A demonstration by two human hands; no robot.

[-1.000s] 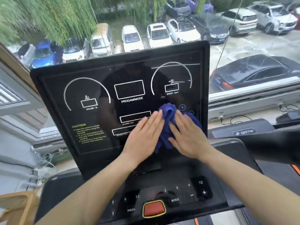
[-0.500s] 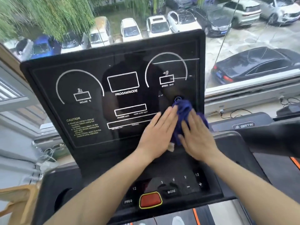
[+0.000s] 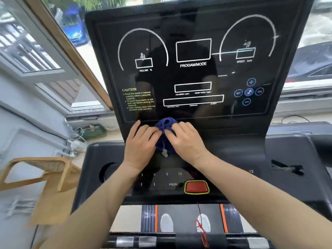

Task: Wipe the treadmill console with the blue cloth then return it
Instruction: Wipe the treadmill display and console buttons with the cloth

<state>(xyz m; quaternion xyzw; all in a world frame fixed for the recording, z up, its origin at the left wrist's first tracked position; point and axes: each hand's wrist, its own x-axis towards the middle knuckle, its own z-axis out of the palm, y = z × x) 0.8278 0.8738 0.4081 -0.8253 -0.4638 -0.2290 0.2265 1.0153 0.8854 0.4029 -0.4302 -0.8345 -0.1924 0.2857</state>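
Glossy black reflective console panel (image 3: 194, 72), matt black plastic lower deck (image 3: 287, 159), soft crumpled blue cloth (image 3: 164, 133), glossy red button (image 3: 196, 187), pale wood chair (image 3: 41, 169) lower left

Black treadmill console (image 3: 233, 146), bunched blue cloth (image 3: 166, 131) against its lower edge.

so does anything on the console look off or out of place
Only small things: the label under the centre display box reads "PROGAM/MODE", misspelled. A red cord dangles below the red button. The blue cloth is bunched between both hands. No damage shows.
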